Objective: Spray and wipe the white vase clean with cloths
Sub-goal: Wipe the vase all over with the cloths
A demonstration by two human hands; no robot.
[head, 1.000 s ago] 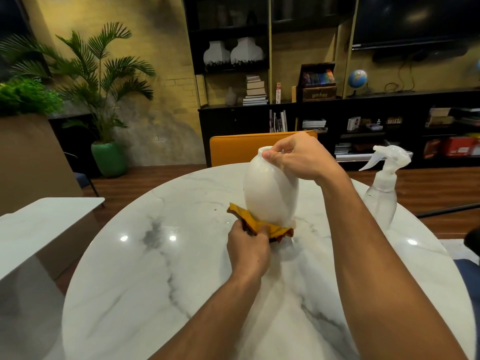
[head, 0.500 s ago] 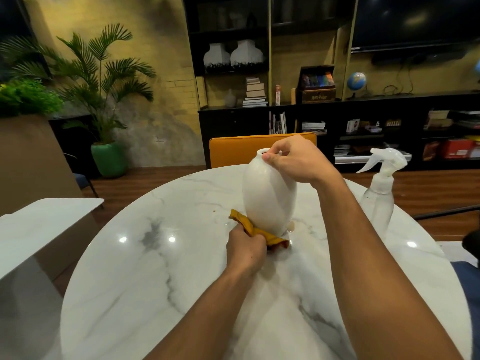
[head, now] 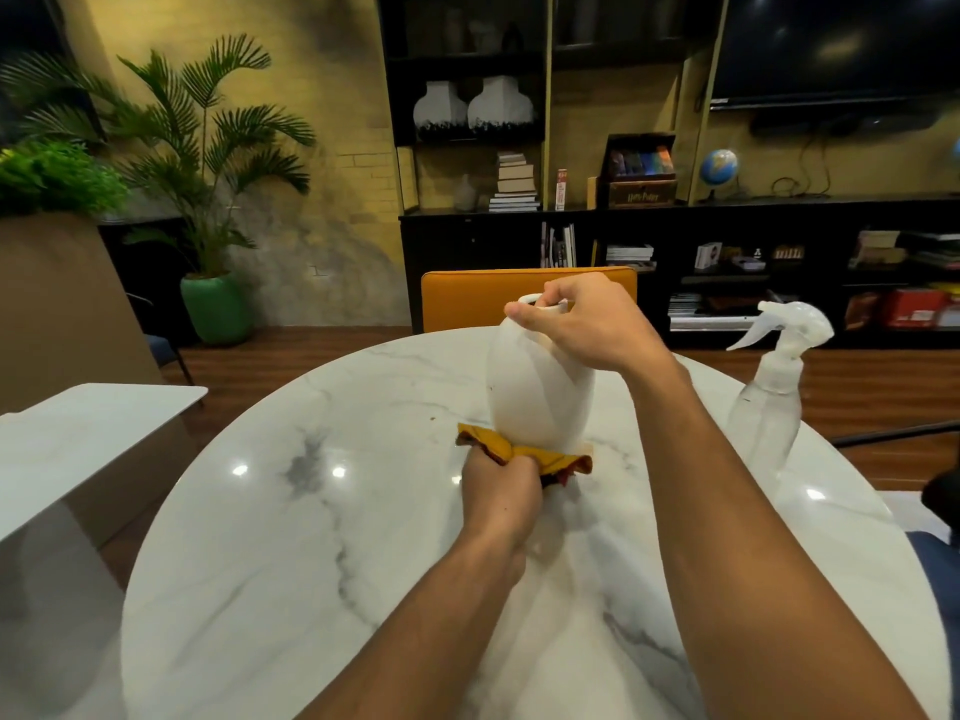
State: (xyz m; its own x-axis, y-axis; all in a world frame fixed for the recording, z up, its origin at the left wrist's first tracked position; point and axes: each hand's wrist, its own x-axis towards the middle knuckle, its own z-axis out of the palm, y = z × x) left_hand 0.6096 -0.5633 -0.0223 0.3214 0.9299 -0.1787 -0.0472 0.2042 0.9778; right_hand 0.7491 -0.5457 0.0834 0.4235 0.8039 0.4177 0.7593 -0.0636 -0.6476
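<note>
A white egg-shaped vase point(head: 537, 387) stands near the middle of the round marble table point(head: 291, 537), leaning slightly. My right hand point(head: 587, 324) grips its rim from above. A mustard-yellow cloth point(head: 519, 452) is pressed around the vase's base, bunched in my left hand point(head: 498, 493), which is closed on it. A clear spray bottle point(head: 769, 402) with a white trigger head stands upright at the right of the table, apart from both hands.
An orange chair back point(head: 467, 298) sits just behind the table. A white side table point(head: 88, 423) is at the left. Dark shelves with books and two white vases line the back wall, with potted plants at the left.
My left hand has slid the cloth a little to the right along the vase's base. My right hand keeps its hold on the rim.
</note>
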